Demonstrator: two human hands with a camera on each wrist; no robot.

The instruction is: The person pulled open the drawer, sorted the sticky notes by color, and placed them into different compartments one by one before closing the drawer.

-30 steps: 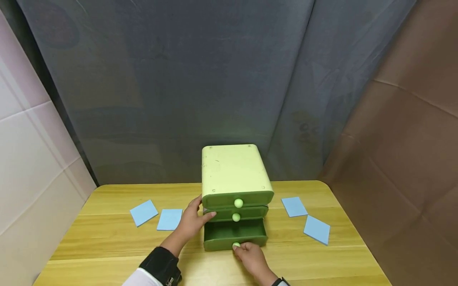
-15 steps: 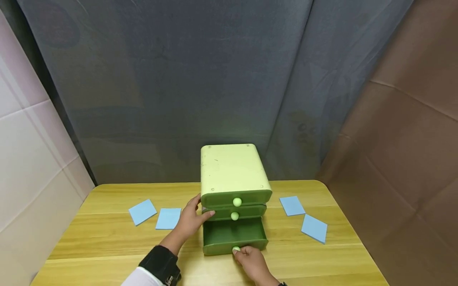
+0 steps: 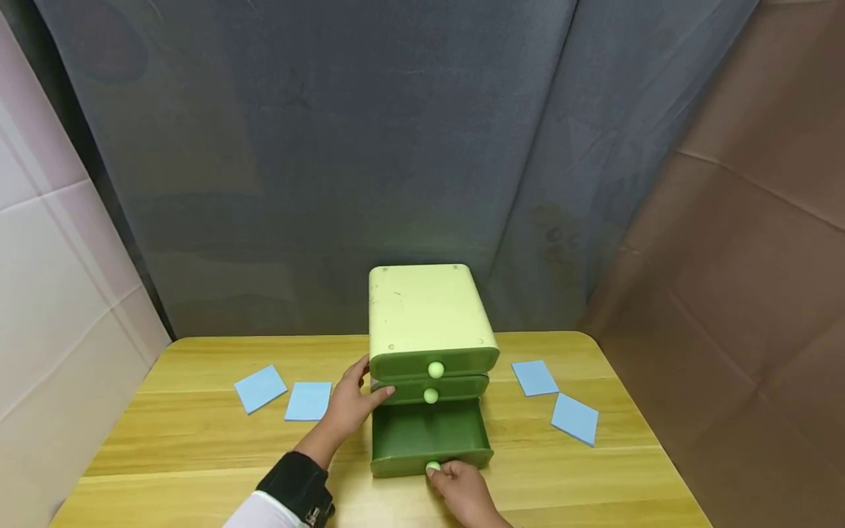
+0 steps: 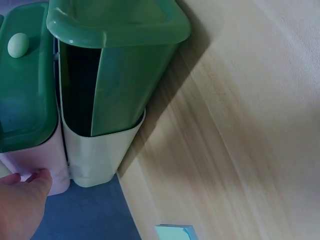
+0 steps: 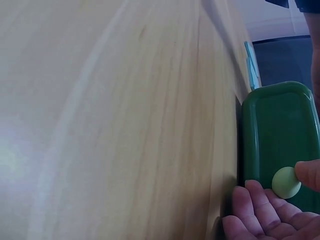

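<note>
A small three-drawer cabinet [image 3: 432,308] with a cream top and green fronts stands at the table's back middle. Its bottom drawer [image 3: 432,433] is pulled well out, and its visible inside is bare. My right hand [image 3: 465,493] pinches that drawer's pale green knob [image 5: 286,182] between thumb and fingers. Against the cabinet's left side my left hand [image 3: 350,403] rests, thumb stretched toward the front of the middle drawer [image 3: 455,389]. In the left wrist view, the left fingertips [image 4: 44,176] touch the pinkish side of the middle tier.
Two light blue square paper pads, a left one [image 3: 260,389] and a nearer one [image 3: 308,401], lie left of the cabinet. Two more, a back one [image 3: 535,378] and a front one [image 3: 575,419], lie at right. A dark curtain [image 3: 317,161] hangs behind the wooden table [image 3: 198,440].
The bottom drawer has slid farther out toward me, with my right hand on its knob. My left hand has stayed at the cabinet's side. The head view has shifted slightly.
</note>
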